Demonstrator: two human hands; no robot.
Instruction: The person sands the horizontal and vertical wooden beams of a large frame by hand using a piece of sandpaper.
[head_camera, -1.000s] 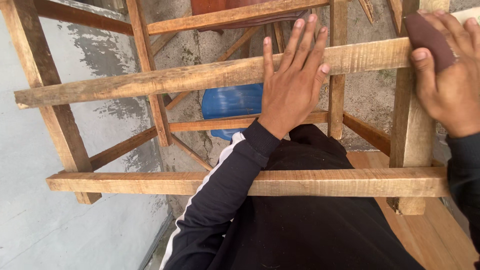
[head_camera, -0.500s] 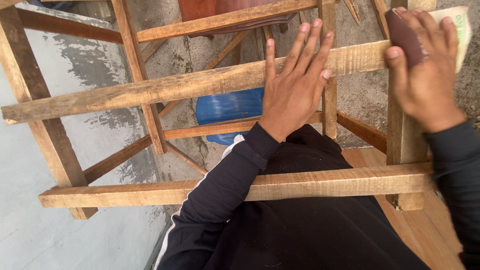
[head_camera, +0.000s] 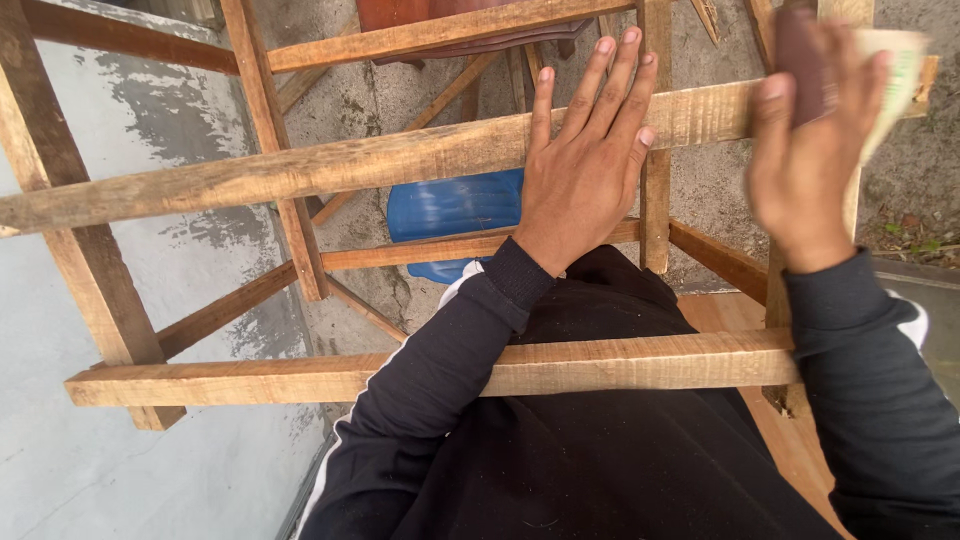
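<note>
**A:** What did the head cam show?

**B:** I saw a bare wood frame (head_camera: 300, 180), w/ rails going across and posts going up. The left hand (head_camera: 585, 170) lay flat on the long top rail (head_camera: 380, 160). Fingers were straight and a bit spread, palm down. It pressed on the rail but didn't grab anything.

**A:** And the right hand?

**B:** The right hand (head_camera: 805, 165) was up at the top right corner, by the post (head_camera: 775, 300). It was blurry. The fingers were bent around a folded piece of sandpaper (head_camera: 895, 75), pale on one side, dark red-brown on the other. So that hand was closed on the paper. The paper sat against the wood where the top rail meets the post. I couldn't tell exactly which face it touched, too blurry.

**A:** What else was in that view?

**B:** A near rail (head_camera: 600, 362) ran across the bottom, over the person's black clothes. Both sleeves were black w/ a white stripe. Thru the frame I saw a blue plastic thing (head_camera: 450, 210) on the ground, behind the middle rail (head_camera: 420, 250). The ground (head_camera: 120, 470) was gray concrete w/ dark spots. A red-brown thing (head_camera: 450, 15) was at the top, partly hidden by another rail. Bottom right there was a flat orange-brown wood board (head_camera: 790, 440).
</note>
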